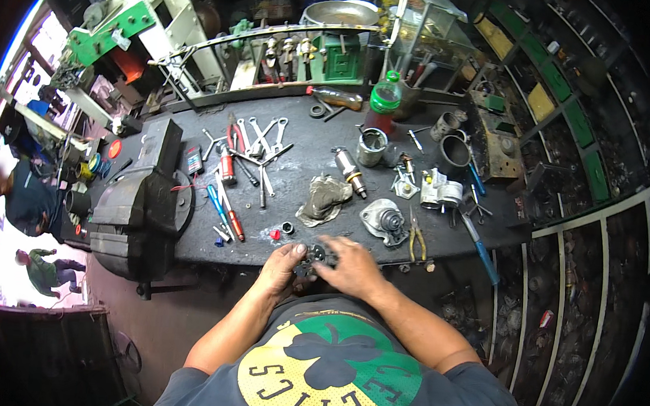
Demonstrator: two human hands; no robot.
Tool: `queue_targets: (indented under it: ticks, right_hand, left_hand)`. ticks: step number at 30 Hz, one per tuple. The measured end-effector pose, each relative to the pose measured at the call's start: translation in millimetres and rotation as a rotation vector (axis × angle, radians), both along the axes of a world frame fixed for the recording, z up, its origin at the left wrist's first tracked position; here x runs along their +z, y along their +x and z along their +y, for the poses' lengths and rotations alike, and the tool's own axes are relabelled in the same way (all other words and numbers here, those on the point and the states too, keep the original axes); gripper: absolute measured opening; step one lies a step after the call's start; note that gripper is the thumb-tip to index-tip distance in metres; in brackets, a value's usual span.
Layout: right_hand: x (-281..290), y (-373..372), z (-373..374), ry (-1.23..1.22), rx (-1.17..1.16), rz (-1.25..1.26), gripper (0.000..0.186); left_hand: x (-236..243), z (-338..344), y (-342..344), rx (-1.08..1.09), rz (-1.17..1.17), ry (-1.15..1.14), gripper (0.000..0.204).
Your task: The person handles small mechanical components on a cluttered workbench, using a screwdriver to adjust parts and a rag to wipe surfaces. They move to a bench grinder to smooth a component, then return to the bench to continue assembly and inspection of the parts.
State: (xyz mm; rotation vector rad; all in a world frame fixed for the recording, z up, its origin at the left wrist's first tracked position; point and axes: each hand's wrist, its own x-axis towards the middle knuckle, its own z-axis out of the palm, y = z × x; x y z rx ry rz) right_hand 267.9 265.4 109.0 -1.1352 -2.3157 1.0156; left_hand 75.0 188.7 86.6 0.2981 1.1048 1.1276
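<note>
Close to my body, just off the bench's front edge, I hold a small dark round mechanical part (317,257) with an open centre. Its exact kind is hard to make out. My left hand (284,267) is closed around its left side, thumb on top. The curled fingers of my right hand (352,267) grip it from the right, a little blurred. Beyond my hands lie a small dark ring (288,228) and a red cap (275,235). A grey metal housing (374,219) with a round gear-like end sits past my right hand, beside yellow-handled pliers (417,242).
A large black bench vise (135,210) stands at the left. Wrenches (267,144), screwdrivers (233,216) and a dirty rag (324,199) lie mid-bench. Farther back are a green-topped bottle (384,102) and a can (372,145). A blue-handled hammer (482,253) overhangs the right edge.
</note>
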Motion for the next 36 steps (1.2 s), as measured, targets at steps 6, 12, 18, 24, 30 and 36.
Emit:
queue_targets:
  ticks: [6, 12, 18, 24, 30, 36]
  right_hand:
    - [-13.5, -21.7, -5.9, 0.054, -0.002, -0.016, 0.043]
    - [-40.4, -20.6, -1.4, -0.094, 0.105, 0.005, 0.050]
    - [-17.5, 44.9, 14.0, -0.053, -0.053, -0.331, 0.089]
    - [-44.7, 91.8, 48.8, 0.169, -0.351, -0.558, 0.108]
    - [-63.7, 84.2, 83.7, 0.099, -0.378, -0.623, 0.095]
    - [-81.1, 97.7, 103.0, 0.077, -0.310, -0.516, 0.090]
  left_hand:
    - [-19.7, -6.5, -2.8, -0.025, 0.099, 0.033, 0.055]
    - [-22.4, -11.9, 12.6, 0.070, 0.120, -0.014, 0.045]
    - [-28.5, -35.5, -10.3, 0.140, 0.461, -0.072, 0.044]
    - [-49.9, -65.3, -25.2, 0.157, 0.543, -0.272, 0.043]
    - [-72.3, -69.0, -11.2, 0.093, 0.569, -0.254, 0.045]
    - [-63.5, -66.5, -1.0, 0.140, 0.494, -0.194, 0.046]
